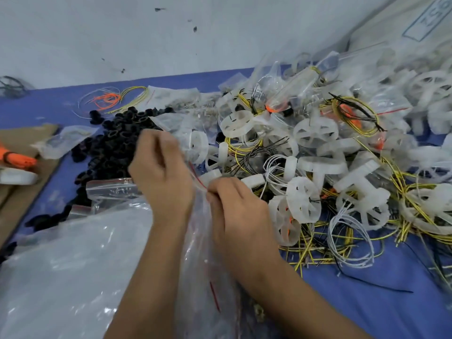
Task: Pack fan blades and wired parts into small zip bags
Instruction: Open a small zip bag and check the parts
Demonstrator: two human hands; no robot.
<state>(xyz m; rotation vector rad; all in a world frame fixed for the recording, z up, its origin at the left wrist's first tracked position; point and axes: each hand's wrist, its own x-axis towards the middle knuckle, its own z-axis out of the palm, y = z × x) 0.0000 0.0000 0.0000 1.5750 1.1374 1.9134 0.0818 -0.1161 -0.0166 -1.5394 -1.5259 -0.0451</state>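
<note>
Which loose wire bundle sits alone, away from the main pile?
The orange and yellow wire bundle at far left on the blue table, behind the black rings; the rest tangle among white fan blades.

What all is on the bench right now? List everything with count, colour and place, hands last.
zip bag: one, clear with red seal line, held between both hands at centre
fan wheels: many, white, heaped on the right half
wires: many loops, yellow, white and black, tangled through the heap
black rings: many, black, piled left of centre
filled zip bags: many, clear, piled at the back right
spare zip bags: a few, clear with red strip, left of the hands
big plastic sheet: one, clear, lower left
cardboard: brown, far left
table cover: blue
left hand: grip pinches the bag's top
right hand: grip pinches the bag's seal
</note>
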